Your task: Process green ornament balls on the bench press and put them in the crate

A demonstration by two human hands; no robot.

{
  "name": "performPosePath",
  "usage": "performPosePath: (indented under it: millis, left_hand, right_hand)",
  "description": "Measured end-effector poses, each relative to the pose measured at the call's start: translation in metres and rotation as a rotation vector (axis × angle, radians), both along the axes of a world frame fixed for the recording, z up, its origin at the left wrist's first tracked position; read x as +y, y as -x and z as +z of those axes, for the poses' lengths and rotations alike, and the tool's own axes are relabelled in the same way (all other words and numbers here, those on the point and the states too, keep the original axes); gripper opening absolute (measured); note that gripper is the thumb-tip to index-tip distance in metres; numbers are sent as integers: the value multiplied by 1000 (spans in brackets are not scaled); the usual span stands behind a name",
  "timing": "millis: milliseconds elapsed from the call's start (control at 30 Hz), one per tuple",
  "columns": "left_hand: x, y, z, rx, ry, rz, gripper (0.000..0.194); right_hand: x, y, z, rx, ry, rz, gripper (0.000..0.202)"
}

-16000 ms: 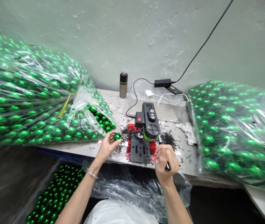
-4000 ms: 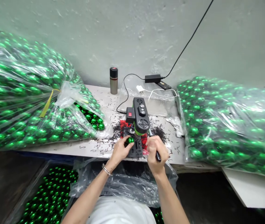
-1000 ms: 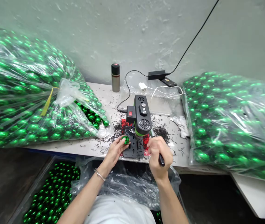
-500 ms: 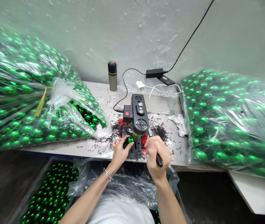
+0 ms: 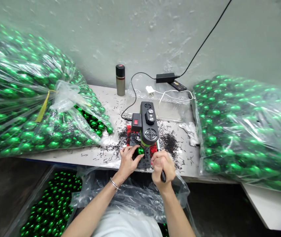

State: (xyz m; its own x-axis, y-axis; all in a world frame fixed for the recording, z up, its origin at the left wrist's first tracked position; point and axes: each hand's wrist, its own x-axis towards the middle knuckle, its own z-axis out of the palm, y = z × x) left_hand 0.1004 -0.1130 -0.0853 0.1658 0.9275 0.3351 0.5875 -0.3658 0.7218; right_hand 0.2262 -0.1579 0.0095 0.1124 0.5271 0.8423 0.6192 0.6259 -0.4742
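A small black bench press machine (image 5: 149, 120) with a red switch stands near the table's front edge. Between thumb and fingers, my left hand (image 5: 128, 160) pinches a shiny green bauble (image 5: 140, 150) under the machine's head. My right hand (image 5: 164, 167) is wrapped round the machine's lever (image 5: 163, 176), whose black handle end pokes out below the fist. Black bits (image 5: 169, 144) are scattered over the table on both sides of the machine, and red pieces (image 5: 153, 150) lie at its base.
Clear plastic bags of green baubles stand at left (image 5: 26, 98) and right (image 5: 244, 131). Behind are a bottle (image 5: 121, 80), a power adapter (image 5: 165, 77), a white charger (image 5: 150, 90) and a white cloth (image 5: 190, 132). Below the left edge, more baubles (image 5: 53, 204) fill a plastic-lined container.
My right hand has moved slightly left and down with the lever, whose handle end now points more downward. My left hand still holds the bauble under the machine's head. The view has shifted slightly.
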Motion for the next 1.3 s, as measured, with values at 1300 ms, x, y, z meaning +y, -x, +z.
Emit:
performPosePath:
  millis: [1300]
  left_hand:
    - [29, 78, 26, 117, -167, 250, 30]
  right_hand:
    - [2, 10, 15, 236, 49, 5, 34]
